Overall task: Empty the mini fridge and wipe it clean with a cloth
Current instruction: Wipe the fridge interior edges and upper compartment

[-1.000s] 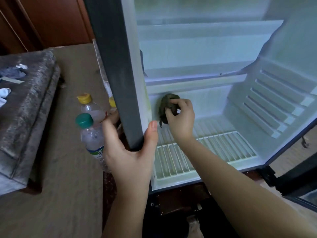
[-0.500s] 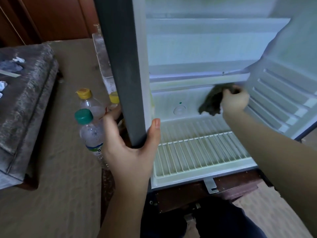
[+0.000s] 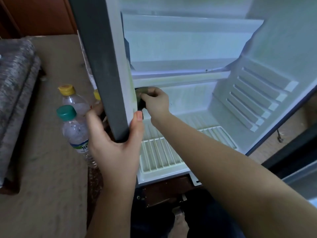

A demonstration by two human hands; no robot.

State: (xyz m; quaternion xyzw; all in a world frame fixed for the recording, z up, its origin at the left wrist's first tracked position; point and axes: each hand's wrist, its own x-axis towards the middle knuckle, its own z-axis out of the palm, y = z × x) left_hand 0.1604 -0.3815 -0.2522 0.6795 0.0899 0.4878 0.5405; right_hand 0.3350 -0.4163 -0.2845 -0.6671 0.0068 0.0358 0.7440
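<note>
The mini fridge (image 3: 188, 48) stands open with a white, bare interior and a white wire shelf (image 3: 159, 157) at the bottom. My right hand (image 3: 156, 102) reaches deep inside and grips a dark green cloth (image 3: 141, 95) pressed against the back wall at its left corner. Most of the cloth is hidden behind my fingers. My left hand (image 3: 113, 148) grips the grey left edge of the fridge (image 3: 103, 74), thumb on the inner side.
Three plastic bottles stand on the carpet left of the fridge: one with a green cap (image 3: 73, 127), two with yellow caps (image 3: 68, 95). A grey upholstered seat (image 3: 15, 93) lies at the far left. The fridge door (image 3: 291, 152) hangs open at the right.
My right hand has swept the cloth along the back wall, from the left to the right corner and back to the left corner. My left hand stays on the fridge edge.
</note>
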